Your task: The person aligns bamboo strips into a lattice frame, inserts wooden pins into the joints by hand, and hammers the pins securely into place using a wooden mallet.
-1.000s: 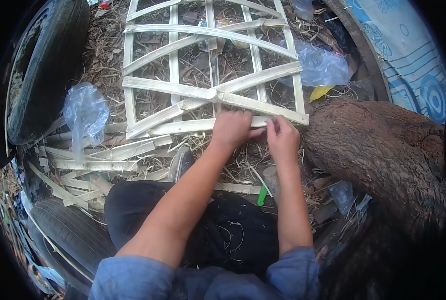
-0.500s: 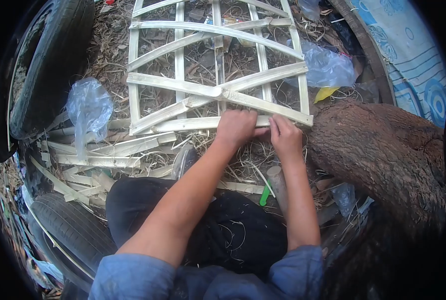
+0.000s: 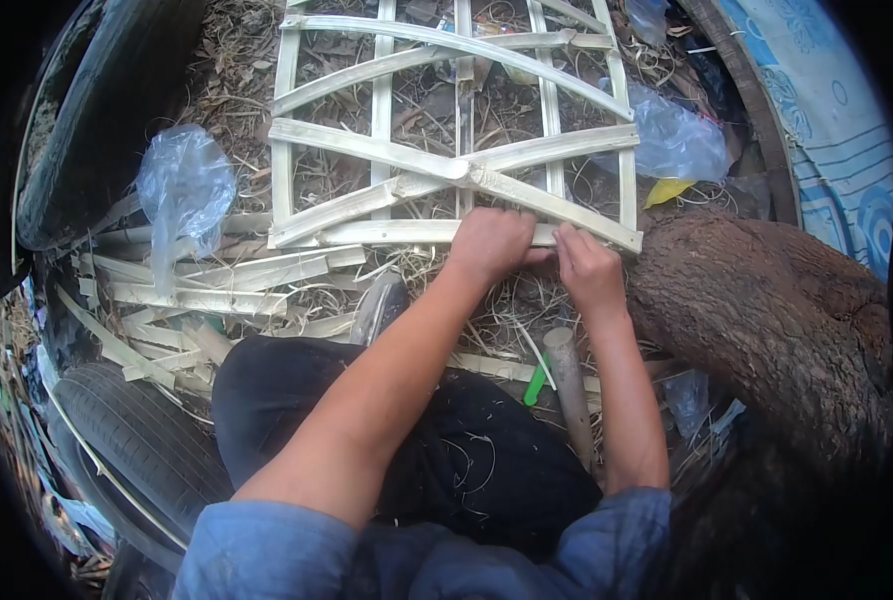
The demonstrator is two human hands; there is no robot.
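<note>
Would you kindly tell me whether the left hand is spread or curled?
Curled: the left hand bends its fingers over the bottom slat.

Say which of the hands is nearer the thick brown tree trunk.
Right. The right hand is just left of the thick brown tree trunk; the left hand is farther left, beyond the right one.

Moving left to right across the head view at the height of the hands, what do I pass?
Upper tyre → clear plastic bag → left hand → right hand → tree trunk.
</note>
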